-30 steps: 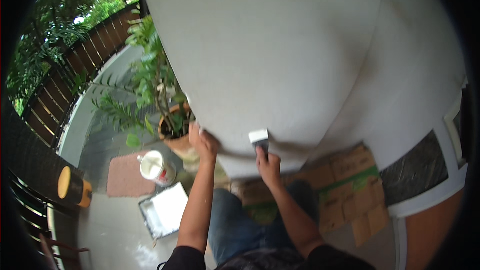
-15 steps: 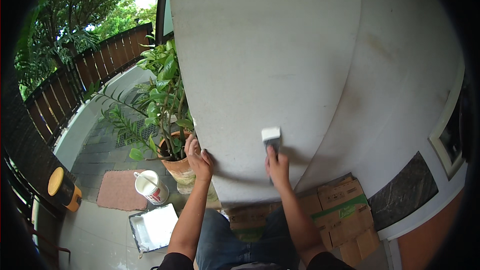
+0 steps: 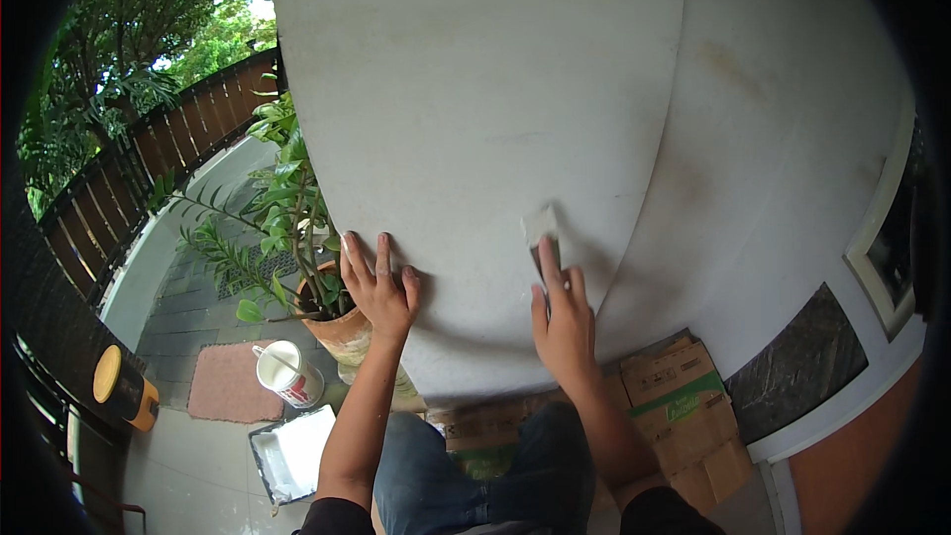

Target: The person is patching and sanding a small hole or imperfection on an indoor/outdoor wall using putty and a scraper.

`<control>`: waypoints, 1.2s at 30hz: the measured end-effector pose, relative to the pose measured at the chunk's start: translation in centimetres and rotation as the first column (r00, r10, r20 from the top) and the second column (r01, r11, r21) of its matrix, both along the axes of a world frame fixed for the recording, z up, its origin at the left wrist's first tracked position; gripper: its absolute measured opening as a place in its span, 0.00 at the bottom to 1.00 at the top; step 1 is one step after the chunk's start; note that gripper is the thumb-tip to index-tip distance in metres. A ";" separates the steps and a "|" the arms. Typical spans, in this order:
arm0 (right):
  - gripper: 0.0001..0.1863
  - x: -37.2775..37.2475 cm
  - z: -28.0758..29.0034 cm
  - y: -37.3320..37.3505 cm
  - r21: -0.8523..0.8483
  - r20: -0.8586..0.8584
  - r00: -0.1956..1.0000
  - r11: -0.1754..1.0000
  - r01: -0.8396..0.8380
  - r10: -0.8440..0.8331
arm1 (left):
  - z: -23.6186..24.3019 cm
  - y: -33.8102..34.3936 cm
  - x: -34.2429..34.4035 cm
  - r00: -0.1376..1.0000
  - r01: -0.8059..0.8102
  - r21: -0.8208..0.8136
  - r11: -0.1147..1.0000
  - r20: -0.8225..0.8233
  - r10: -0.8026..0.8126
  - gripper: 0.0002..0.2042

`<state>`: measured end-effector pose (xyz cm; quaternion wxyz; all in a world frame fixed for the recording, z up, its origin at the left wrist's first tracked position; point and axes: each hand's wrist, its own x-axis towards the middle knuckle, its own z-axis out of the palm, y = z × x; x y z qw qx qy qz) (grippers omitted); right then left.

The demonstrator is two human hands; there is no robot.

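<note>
Scraper blade (image 3: 540,225): small, pale, squarish, set flat against white wall (image 3: 475,89) at its lower curved portion, just above right hand (image 3: 562,317).

Right hand: closed around the tool's dark handle, index finger laid straight along it toward the blade; the grip below the finger is largely hidden by the hand itself.

Left hand (image 3: 379,287): open, fingers spread, palm pressed flat on the wall to the left of the blade, holding nothing.

Handling note (judgement): work of this kind goes best with the blade kept at a shallow angle, pressure even through the extended finger, strokes short and overlapping, and the bracing hand kept clear of the blade's path.

Wall: matt white, broad, with faint brownish smudges toward the right and a vertical seam or corner line running down its middle.

Adjacent items: potted plant (image 3: 297,228) in a terracotta pot just left of the bracing hand; white paint bucket (image 3: 285,372) and paint tray (image 3: 289,451) on tiled floor (image 3: 198,476) below; flattened cardboard (image 3: 684,406) lining the wall's foot; yellow-lidded container (image 3: 124,388) at far left; wooden fence (image 3: 149,159) beyond.
</note>
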<state>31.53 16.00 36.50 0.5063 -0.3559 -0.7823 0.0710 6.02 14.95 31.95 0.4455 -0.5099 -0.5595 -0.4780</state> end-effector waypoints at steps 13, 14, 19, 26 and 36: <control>0.36 -4.2 5.6 4.0 0.009 0.037 0.966 0.966 0.257 -0.257 | 0.0 0.3 0.2 1.000 0.000 -0.006 1.000 -0.008 0.000 0.29; 0.36 -4.0 8.1 4.3 0.072 -0.025 0.961 0.959 0.276 -0.274 | 0.0 0.3 0.5 1.000 0.007 -0.004 1.000 -0.004 -0.007 0.29; 0.37 -3.4 10.4 2.4 0.045 0.120 0.950 0.958 0.284 -0.287 | 0.3 -0.7 -0.3 1.000 -0.009 0.007 1.000 0.010 0.009 0.29; 0.36 -3.0 13.9 4.7 0.127 -0.001 0.963 0.955 0.267 -0.269 | 0.9 -0.4 0.9 0.998 0.058 0.049 0.997 0.000 -0.058 0.31; 0.34 -2.9 17.6 4.8 0.156 -0.019 0.962 0.949 0.273 -0.273 | 2.6 -2.2 2.9 0.921 0.337 0.163 0.927 0.146 -0.360 0.35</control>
